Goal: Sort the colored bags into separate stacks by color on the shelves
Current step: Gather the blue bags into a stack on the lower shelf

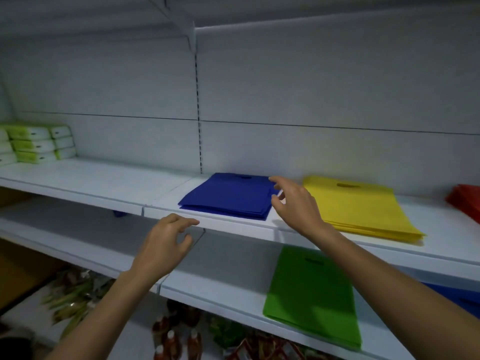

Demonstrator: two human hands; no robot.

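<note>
Blue stack point(228, 196) just beside right hand point(296, 203)

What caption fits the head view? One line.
Left hand and right hand hover empty near the blue stack; yellow stack beside it, green bags below.

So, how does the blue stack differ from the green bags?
The blue stack lies on the upper shelf, the green bags one shelf lower. The right hand is at the blue stack's edge; no hand touches the green bags. Both lie flat, handle holes at the back.
</note>
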